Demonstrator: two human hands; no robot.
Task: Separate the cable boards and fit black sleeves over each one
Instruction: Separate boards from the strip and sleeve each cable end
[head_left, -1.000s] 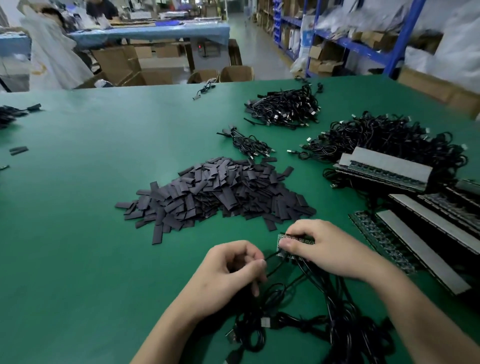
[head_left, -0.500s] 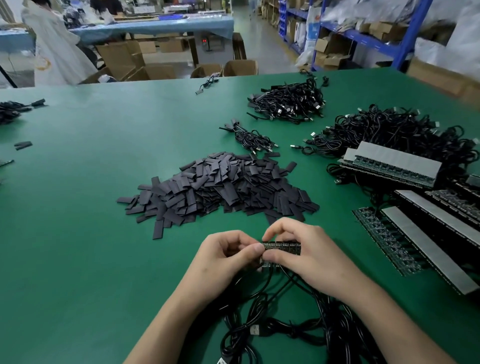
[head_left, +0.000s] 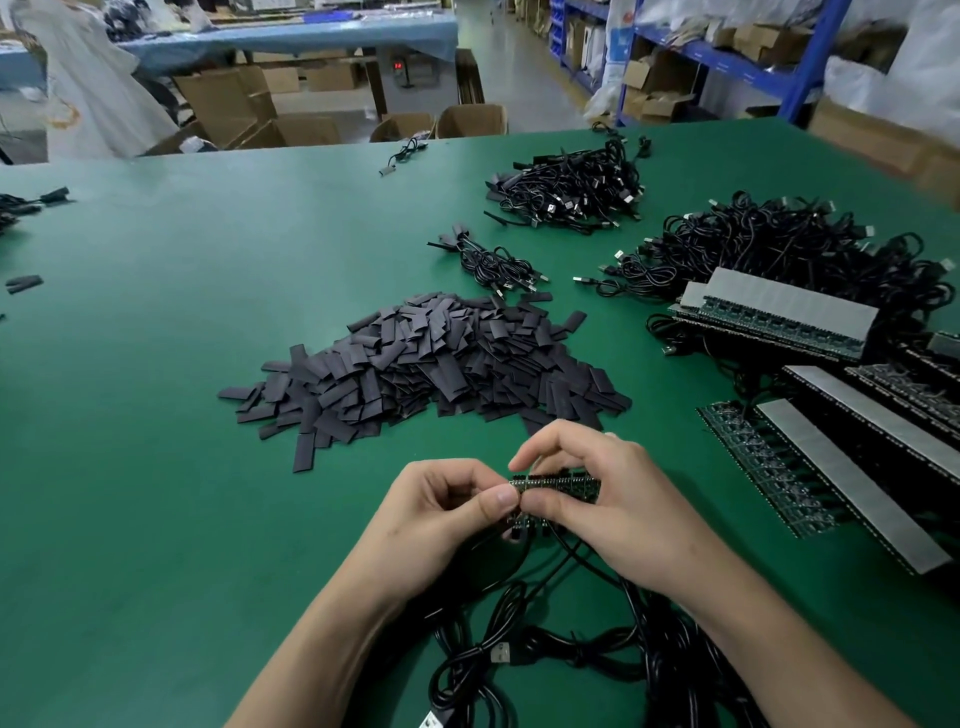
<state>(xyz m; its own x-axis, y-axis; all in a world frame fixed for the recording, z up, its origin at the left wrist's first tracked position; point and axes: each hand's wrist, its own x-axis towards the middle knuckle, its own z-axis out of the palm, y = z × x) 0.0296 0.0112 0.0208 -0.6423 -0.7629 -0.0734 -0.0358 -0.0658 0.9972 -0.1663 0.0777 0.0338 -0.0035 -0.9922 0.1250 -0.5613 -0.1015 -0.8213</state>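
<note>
Together, left hand (head_left: 436, 512) and right hand (head_left: 615, 499) pinch the strip of cable boards (head_left: 558, 484), fingers curled.

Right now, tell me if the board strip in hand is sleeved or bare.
Bare: the board strip shows exposed green circuitry and components, nothing covering it.

Far beyond the left hand (head_left: 439, 519), past the far edge of the green table (head_left: 156, 415), open cardboard boxes (head_left: 228, 104) crowd beneath a blue-covered bench (head_left: 291, 34). Beyond the right hand (head_left: 623, 504), blue shelving (head_left: 727, 57) lines a pale floor aisle (head_left: 519, 78). Far left of both stands, perhaps, someone in white (head_left: 88, 93).
</note>
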